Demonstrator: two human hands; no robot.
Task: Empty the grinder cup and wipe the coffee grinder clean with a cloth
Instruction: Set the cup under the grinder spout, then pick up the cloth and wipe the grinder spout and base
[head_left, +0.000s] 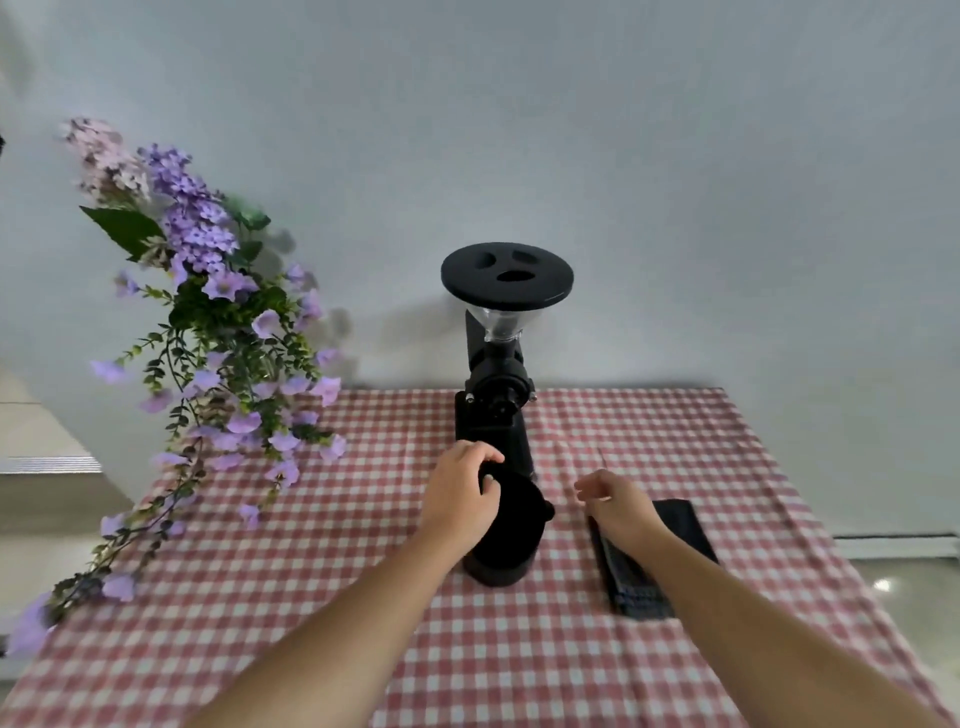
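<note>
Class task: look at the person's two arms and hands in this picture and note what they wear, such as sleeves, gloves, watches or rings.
Both forearms are bare: no sleeves reach into view. The left hand and right hand wear no gloves, and no watch, bracelet or ring is visible.

Grinder (496, 395) at table's (519, 665) back edge, against wall. Cup (511, 535) in front of it. Flowers (208, 332) far left. Cloth (685, 525) right of cup.

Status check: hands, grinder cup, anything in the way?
Left hand gripping black grinder cup at its rim, in front of coffee grinder. Right hand empty, over dark cloth. Nothing blocking.
</note>
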